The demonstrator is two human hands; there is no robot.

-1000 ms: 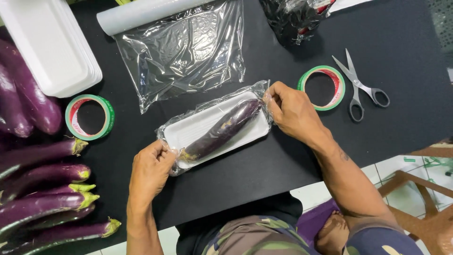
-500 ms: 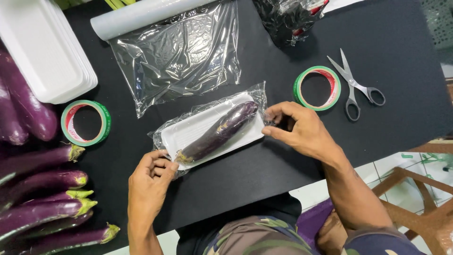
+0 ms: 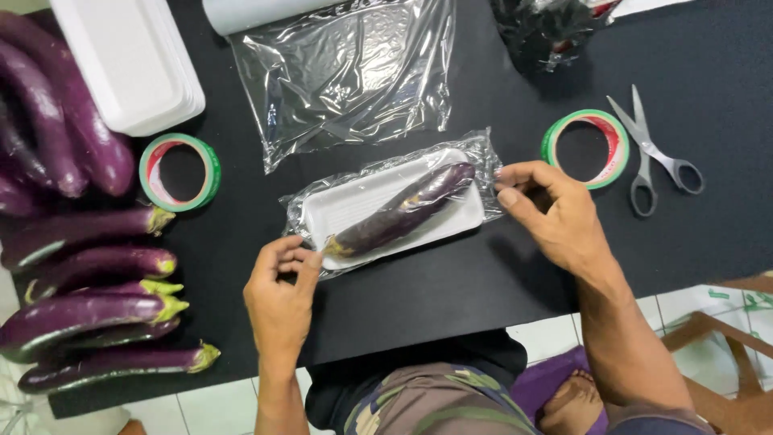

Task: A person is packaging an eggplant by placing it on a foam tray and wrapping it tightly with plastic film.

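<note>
A long purple eggplant (image 3: 401, 209) lies slantwise on a white foam tray (image 3: 348, 209) in the middle of the black table. Clear plastic film (image 3: 483, 153) is wrapped over the tray and sticks out at both ends. My left hand (image 3: 282, 298) pinches the film at the tray's lower left corner, by the eggplant's stem. My right hand (image 3: 555, 213) pinches the film at the tray's right end.
A roll of cling film (image 3: 338, 72) with a sheet pulled out lies behind the tray. Stacked white trays (image 3: 129, 64) and several eggplants (image 3: 88, 266) sit at the left. Green-edged tape rolls (image 3: 179, 171) (image 3: 586, 149), scissors (image 3: 652, 157), a dark bag (image 3: 547, 28).
The tray has shifted a little toward me. My right hand slid from over the tray's far right corner to its right end and now pinches the film there. My left hand stays at the lower left corner.
</note>
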